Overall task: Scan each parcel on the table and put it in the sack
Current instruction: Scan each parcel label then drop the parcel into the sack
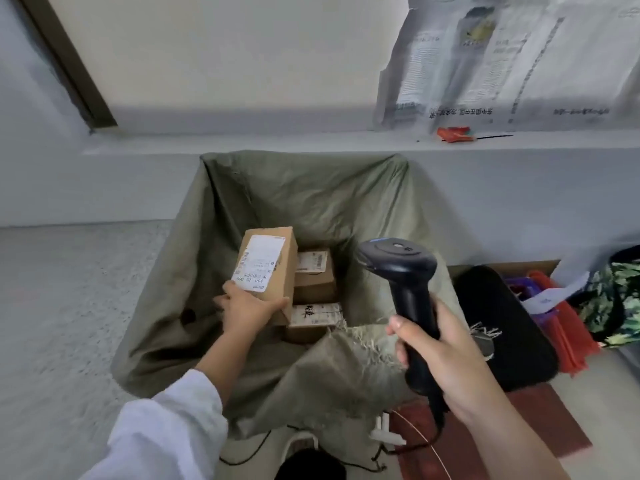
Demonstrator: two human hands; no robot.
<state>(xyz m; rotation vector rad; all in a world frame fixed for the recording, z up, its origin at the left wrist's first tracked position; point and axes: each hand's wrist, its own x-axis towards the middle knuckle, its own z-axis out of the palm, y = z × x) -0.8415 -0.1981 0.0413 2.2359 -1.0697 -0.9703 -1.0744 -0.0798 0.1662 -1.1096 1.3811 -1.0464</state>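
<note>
A pale wall is running behind a grey ledge (277, 142), and a speckled floor (69, 289) is spreading out at the far left. A white sleeve (162, 434) is reaching in from the lower left. The left hand (247, 311) is gripping the near end of a cardboard parcel (277, 251), fingers curled under one side and thumb on the other, and is holding it tilted inside the mouth of the olive sack (311, 202), its white label facing up. The sack is standing open in the middle of the view. Just right of the held parcel, a second box (313, 282) and a third box (311, 323) are lying at the bottom of the sack, both with labels showing. Further right, the right hand (446, 358) is clenching the handle of a black barcode scanner (405, 282), its head pointing toward the sack. Sheets of newspaper (502, 64) are covering the wall above it, and a red scrap (453, 134) is lying on the ledge. A black cushion (502, 323) and a leaf-patterned bag (613, 299) are sitting at the right edge.
</note>
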